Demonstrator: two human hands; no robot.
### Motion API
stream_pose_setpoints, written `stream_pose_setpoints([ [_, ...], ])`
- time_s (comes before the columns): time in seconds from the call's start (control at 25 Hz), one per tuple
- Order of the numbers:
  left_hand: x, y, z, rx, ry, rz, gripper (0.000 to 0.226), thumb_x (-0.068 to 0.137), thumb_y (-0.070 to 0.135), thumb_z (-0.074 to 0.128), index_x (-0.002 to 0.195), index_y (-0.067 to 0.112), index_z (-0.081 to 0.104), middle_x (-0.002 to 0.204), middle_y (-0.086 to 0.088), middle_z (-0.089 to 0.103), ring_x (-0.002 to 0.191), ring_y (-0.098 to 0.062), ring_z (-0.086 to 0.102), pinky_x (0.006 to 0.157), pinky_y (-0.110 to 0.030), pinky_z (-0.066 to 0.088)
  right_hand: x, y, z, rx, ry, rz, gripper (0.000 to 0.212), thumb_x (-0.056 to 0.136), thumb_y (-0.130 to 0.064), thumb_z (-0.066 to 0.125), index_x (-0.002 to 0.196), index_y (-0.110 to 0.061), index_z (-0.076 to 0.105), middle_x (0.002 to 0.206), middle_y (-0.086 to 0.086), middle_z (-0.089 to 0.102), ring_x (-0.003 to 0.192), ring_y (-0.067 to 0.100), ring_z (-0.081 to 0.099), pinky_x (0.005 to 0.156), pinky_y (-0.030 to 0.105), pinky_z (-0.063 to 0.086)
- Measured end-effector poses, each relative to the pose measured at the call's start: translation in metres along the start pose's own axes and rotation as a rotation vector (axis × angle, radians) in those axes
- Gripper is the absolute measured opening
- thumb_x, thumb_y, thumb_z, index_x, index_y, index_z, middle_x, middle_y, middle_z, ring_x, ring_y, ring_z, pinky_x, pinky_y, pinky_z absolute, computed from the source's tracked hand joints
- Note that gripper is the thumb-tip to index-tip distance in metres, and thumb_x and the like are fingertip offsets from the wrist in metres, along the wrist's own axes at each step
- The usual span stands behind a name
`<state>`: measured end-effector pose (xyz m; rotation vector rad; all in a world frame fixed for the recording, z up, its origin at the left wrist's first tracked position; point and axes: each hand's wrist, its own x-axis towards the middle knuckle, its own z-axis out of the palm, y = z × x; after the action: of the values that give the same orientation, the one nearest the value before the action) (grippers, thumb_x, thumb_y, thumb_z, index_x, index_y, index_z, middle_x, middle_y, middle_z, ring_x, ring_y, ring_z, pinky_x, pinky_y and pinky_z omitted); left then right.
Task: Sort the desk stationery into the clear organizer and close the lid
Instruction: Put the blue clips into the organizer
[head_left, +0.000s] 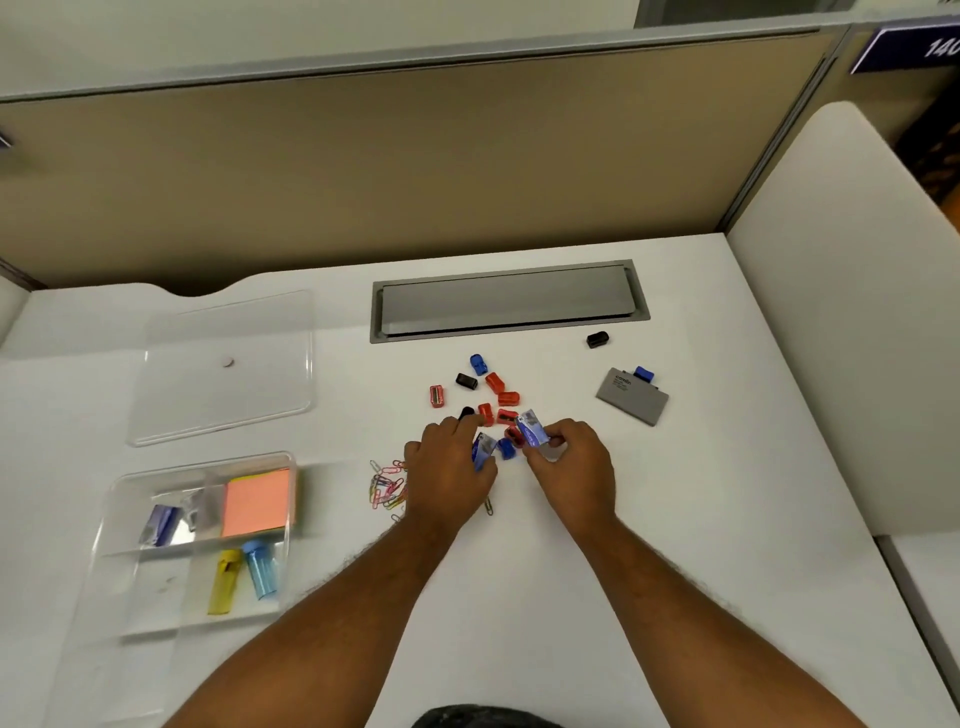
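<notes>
We recorded a tan partition wall (415, 171) behind a white desk (597, 597), with a second white panel (841, 322) closing the right side. Set into the desk near the wall was a grey cable hatch (509, 304). On the left lay the clear lid (223, 364), flat and apart from the clear organizer (130, 545) nearer us; the organizer held a pad of orange sticky notes (257, 501), a blue-silver packet (161, 525), a yellow tube (224, 582) and a blue tube (260, 569), each in its own compartment. To the right sat a grey box (631, 397) with a blue sharpener (644, 373) touching its far edge, and a lone black sharpener (597, 339) beyond. At desk centre we logged scattered red sharpeners (501, 400), with some blue and black ones among them, and a heap of coloured paper clips (387, 486) just beside our left hand (449, 467). That hand gripped one small blue-silver packet (483, 449); our right hand (571, 467) pinched another blue-silver packet (532, 428) in curled fingers.
</notes>
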<state>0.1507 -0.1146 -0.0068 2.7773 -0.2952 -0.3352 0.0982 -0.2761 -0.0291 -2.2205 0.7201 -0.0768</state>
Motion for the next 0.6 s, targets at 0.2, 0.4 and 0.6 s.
stream_pose_setpoints([
  [0.2, -0.041, -0.076, -0.038, -0.026, 0.186, 0.004, 0.038, 0.091, 0.049, 0.059, 0.126, 0.034, 0.059, 0.117, 0.008, 0.063, 0.111, -0.017, 0.056, 0.087, -0.037, 0.040, -0.053, -0.056, 0.039, -0.018, -0.068, -0.111, 0.030, 0.080, -0.042, 0.084, 0.099, -0.029, 0.065, 0.094, -0.013, 0.063, 0.084, 0.012, 0.063, 0.071, 0.035, 0.058],
  [0.4, -0.077, -0.181, -0.079, -0.054, 0.279, -0.087, 0.036, 0.085, 0.050, 0.064, 0.118, 0.035, 0.063, 0.106, 0.012, 0.066, 0.103, -0.017, 0.058, 0.082, -0.037, 0.039, -0.117, -0.137, 0.108, -0.028, -0.148, -0.238, 0.027, 0.082, -0.047, 0.080, 0.093, -0.030, 0.061, 0.089, -0.014, 0.061, 0.080, 0.010, 0.061, 0.065, 0.029, 0.052],
  [0.6, -0.102, -0.303, -0.123, 0.011, 0.342, -0.189, 0.037, 0.085, 0.053, 0.062, 0.116, 0.035, 0.065, 0.106, 0.012, 0.068, 0.100, -0.017, 0.060, 0.081, -0.039, 0.043, -0.173, -0.214, 0.186, -0.031, -0.228, -0.334, 0.026, 0.079, -0.047, 0.078, 0.092, -0.034, 0.060, 0.091, -0.015, 0.059, 0.080, 0.007, 0.057, 0.066, 0.026, 0.048],
])
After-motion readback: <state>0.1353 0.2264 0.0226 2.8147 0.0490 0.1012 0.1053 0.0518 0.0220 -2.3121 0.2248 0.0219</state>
